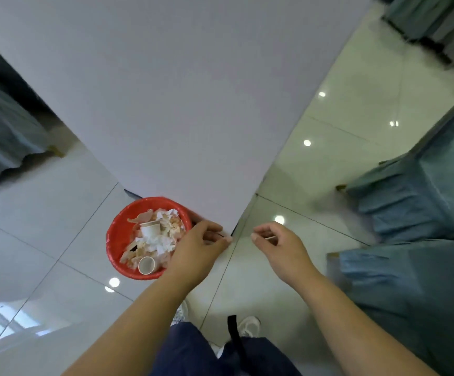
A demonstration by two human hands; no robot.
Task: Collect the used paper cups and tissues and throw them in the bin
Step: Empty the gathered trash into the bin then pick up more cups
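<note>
Left hand (pixel 197 246) is hovering at the near corner of the plain white rectangular table (pixel 166 90), with its fingers curled and its thumb tip lying against the table edge. A thin dark line is showing by the fingertips, and whether the hand is pinching anything cannot be told. Right hand (pixel 280 246) is hanging just beside that corner, over the floor, with its fingers loosely curled. A thin pale sliver is showing near the thumb, too small to tell whether it is being held.

The round red plastic bin (pixel 113 240) is sitting on the glossy white tiled floor (pixel 44 213), just left of the left hand. Its far rim is tucking under the table corner. Inside it, crumpled white tissues (pixel 163 241) are lying in a heap. One white paper cup (pixel 146 265) is lying at the near side with its mouth facing up, and another paper cup (pixel 149 229) is lying on top of the pile.

Blue fabric-covered chairs (pixel 410 202) are standing at the right, and another one (pixel 0 131) at the left. Dark blue trousers (pixel 193 348), a white shoe (pixel 250 325) and a black strap (pixel 234 332) are showing at the bottom.
</note>
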